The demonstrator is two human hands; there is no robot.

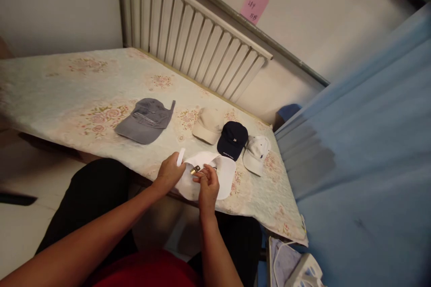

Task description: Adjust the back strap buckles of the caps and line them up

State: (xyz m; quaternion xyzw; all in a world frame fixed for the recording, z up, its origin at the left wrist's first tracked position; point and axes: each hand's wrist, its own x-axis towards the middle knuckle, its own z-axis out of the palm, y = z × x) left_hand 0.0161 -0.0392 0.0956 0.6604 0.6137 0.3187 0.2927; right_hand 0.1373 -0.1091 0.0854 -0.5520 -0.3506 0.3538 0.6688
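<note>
At the near edge of the table lies a white cap (227, 176), its inside facing me and its brim to the right. My left hand (170, 173) is closed on one end of the cap's strap (181, 157), which sticks up past the thumb. Close by, a small brass-coloured metal buckle (195, 170) sits at the fingertips of my right hand (208, 183), which pinches it over the cap's opening. Part of the cap is hidden behind my right hand and wrist.
A grey cap (146, 121) lies to the left on the floral-covered table (67, 94). Beyond the white cap sit a beige cap (208, 124), a navy cap (233, 139) and an off-white cap (257, 154). A radiator (188, 31) borders the back; a blue curtain (357, 152) hangs at right.
</note>
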